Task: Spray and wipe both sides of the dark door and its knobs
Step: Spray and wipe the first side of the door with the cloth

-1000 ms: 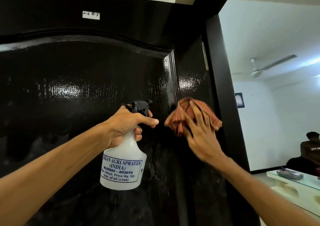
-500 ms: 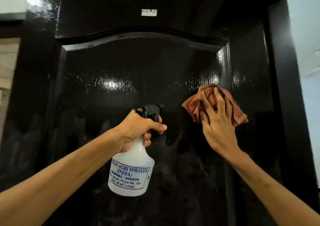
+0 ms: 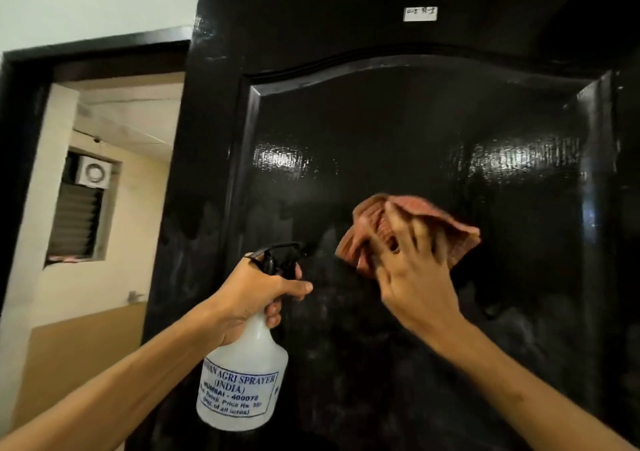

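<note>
**Two hands at the dark door (image 3: 415,121)**

The left hand (image 3: 249,298) curls round the neck of a white spray bottle (image 3: 242,381), forefinger by the black trigger. Its fill level cannot be told. Further right, the right hand (image 3: 415,277), fingers spread, presses a reddish cloth (image 3: 457,229) against the door's glossy panel.

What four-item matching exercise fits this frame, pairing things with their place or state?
Things:
1. spray bottle
2. cloth
3. white label
4. exhaust fan

Places or states:
A. stuck near the top of the door
B. high in the room seen left of the door
C. gripped by the left hand
D. pressed to the door panel under the right hand

Pairs: 1-C, 2-D, 3-A, 4-B.
</note>
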Demonstrator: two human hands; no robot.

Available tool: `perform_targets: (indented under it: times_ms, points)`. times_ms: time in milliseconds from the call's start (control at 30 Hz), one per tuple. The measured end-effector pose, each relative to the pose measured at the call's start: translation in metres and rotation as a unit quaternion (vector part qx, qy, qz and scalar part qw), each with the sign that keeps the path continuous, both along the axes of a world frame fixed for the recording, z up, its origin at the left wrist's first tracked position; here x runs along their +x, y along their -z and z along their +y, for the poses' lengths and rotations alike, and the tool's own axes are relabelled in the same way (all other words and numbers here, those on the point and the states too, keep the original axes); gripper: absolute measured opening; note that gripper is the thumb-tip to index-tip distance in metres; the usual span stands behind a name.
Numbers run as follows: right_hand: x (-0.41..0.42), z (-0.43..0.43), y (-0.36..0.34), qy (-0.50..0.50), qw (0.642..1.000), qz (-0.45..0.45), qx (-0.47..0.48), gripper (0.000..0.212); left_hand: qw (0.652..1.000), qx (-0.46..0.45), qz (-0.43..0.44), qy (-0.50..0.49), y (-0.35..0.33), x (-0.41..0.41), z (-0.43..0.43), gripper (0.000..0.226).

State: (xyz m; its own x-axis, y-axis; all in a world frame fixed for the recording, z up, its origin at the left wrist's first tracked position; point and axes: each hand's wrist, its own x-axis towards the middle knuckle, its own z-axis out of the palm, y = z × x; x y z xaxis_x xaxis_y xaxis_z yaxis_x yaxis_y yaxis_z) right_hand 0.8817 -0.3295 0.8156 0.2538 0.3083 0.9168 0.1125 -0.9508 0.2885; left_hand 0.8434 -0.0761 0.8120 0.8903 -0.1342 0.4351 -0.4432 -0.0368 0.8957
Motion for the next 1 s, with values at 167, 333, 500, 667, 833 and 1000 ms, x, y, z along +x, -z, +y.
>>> perform_targets:
  times_ms: [167,333,500,667,833,1000]
  points:
    - [0.008,0.043,0.017,-0.031,0.996,0.037,-0.07,0.063,0.999,0.0,-0.005,-0.044,0.015,0.0,0.051,0.017]
    - [0.023,0.106,-0.011,-0.026,1.0,0.005,-0.014,0.064,0.996,-0.027,-0.012,-0.089,0.022,0.004,0.106,0.019]
    - [0.041,0.168,0.03,-0.049,0.974,0.048,-0.218,0.062,0.993,-0.033,0.01,-0.112,0.04,0.009,0.157,0.026]
    - [0.055,0.236,-0.049,-0.026,0.997,-0.013,-0.074,0.065,0.989,-0.054,0.005,-0.137,0.041,0.019,0.197,0.03]
    - [0.072,0.271,0.041,-0.051,0.957,0.059,-0.281,0.066,0.986,-0.059,0.011,-0.155,0.057,0.024,0.226,0.032]
    - [0.076,0.313,-0.046,-0.05,0.983,0.02,-0.174,0.058,0.987,-0.053,-0.001,-0.153,0.062,0.025,0.256,0.034]
